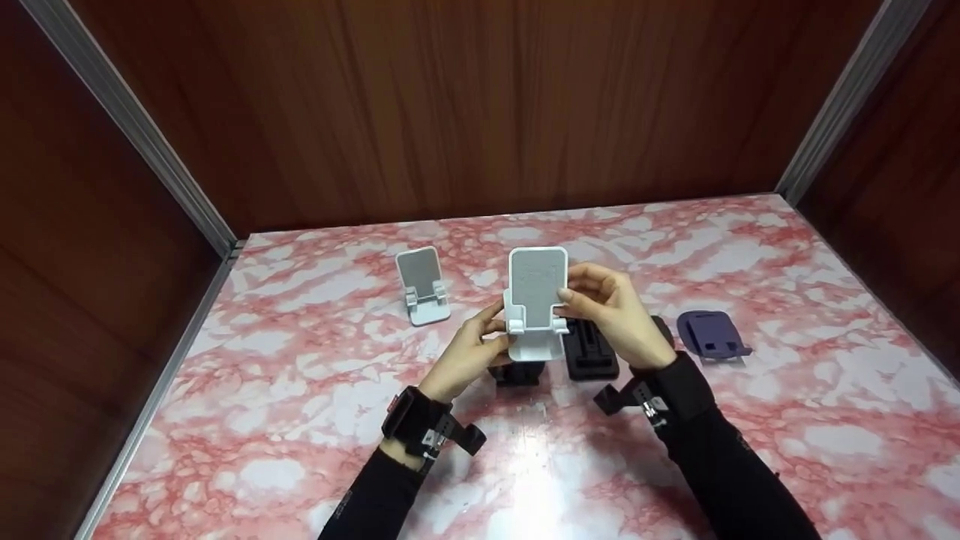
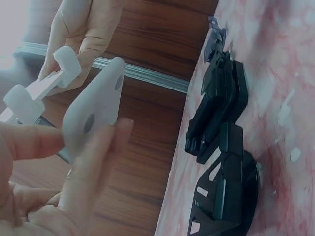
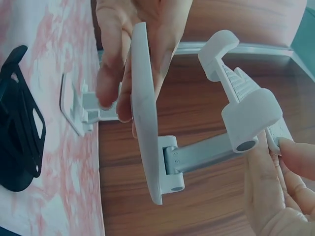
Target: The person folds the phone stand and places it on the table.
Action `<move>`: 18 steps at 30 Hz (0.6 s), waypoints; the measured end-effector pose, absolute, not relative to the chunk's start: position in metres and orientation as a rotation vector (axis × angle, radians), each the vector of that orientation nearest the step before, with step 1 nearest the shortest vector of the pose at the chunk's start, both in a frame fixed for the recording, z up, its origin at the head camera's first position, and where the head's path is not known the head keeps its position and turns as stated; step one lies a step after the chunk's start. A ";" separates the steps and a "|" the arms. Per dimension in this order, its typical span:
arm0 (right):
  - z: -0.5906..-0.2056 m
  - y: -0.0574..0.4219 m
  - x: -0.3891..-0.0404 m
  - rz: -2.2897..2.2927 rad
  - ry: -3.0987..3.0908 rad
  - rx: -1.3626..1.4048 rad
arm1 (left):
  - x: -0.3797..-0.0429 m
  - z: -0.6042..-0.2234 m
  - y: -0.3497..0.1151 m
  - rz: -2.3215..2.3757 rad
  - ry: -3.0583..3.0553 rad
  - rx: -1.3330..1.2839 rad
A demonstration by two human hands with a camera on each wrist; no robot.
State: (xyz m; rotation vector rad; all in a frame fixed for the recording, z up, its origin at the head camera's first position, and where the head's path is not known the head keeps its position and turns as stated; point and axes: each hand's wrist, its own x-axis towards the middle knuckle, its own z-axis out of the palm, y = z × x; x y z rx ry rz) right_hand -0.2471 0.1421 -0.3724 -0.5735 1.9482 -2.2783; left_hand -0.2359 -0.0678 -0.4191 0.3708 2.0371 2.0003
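Both hands hold a white phone stand [image 1: 538, 281] with a grey pad above the table. My left hand [image 1: 463, 356] grips its base, with fingers and thumb at the white base plate [image 2: 96, 105] in the left wrist view. My right hand [image 1: 616, 319] pinches the right edge of the upper plate, thumb on the front. In the right wrist view a grey metal arm [image 3: 206, 151] is unfolded between the base and the upper plate, and two rounded lips [image 3: 253, 113] stick out from the plate.
A second white phone stand [image 1: 424, 281] stands upright at the left on the red-and-white marbled table [image 1: 300, 375]. Behind the hands lie a black phone stand [image 1: 592, 356] and another black stand [image 2: 224, 191]. A purple stand [image 1: 714, 335] is at the right. Wood-grain panels [image 1: 480, 112] enclose the table.
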 end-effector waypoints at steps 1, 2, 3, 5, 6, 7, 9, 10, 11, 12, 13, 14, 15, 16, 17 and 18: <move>-0.372 0.142 -0.246 -2.278 1.941 -0.574 | -0.236 -0.419 -0.067 2.014 2.022 0.360; -0.372 0.142 -0.246 -2.277 1.940 -0.576 | -0.236 -0.419 -0.067 2.029 2.004 0.357; -0.372 0.141 -0.245 -2.275 1.948 -0.580 | -0.236 -0.419 -0.067 2.044 1.984 0.353; -0.371 0.140 -0.244 -2.267 1.992 -0.585 | -0.235 -0.420 -0.066 2.063 1.949 0.348; -0.371 0.139 -0.244 -2.259 2.029 -0.592 | -0.235 -0.419 -0.066 2.069 1.935 0.346; -0.370 0.139 -0.244 -2.251 2.064 -0.598 | -0.235 -0.419 -0.066 2.076 1.919 0.343; -0.369 0.137 -0.244 -2.230 2.139 -0.610 | -0.235 -0.419 -0.066 2.085 1.900 0.338; -0.369 0.137 -0.244 -2.218 2.163 -0.615 | -0.235 -0.419 -0.065 2.089 1.896 0.334; -0.369 0.137 -0.244 -2.201 2.176 -0.621 | -0.234 -0.419 -0.065 2.090 1.897 0.330; -0.369 0.138 -0.244 -2.187 2.176 -0.628 | -0.234 -0.418 -0.065 2.091 1.898 0.322; -0.369 0.138 -0.244 -2.165 2.173 -0.640 | -0.234 -0.418 -0.065 2.089 1.904 0.322; -0.369 0.139 -0.244 -2.146 2.172 -0.650 | -0.234 -0.417 -0.065 2.087 1.908 0.323; -0.369 0.140 -0.245 -2.133 2.165 -0.658 | -0.233 -0.417 -0.064 2.082 1.913 0.326; -0.369 0.140 -0.245 -2.118 2.162 -0.667 | -0.233 -0.417 -0.064 2.073 1.920 0.326; -0.369 0.141 -0.245 -2.108 2.160 -0.676 | -0.233 -0.417 -0.064 2.065 1.921 0.331; -0.369 0.142 -0.245 -2.098 2.164 -0.688 | -0.232 -0.416 -0.064 2.059 1.917 0.339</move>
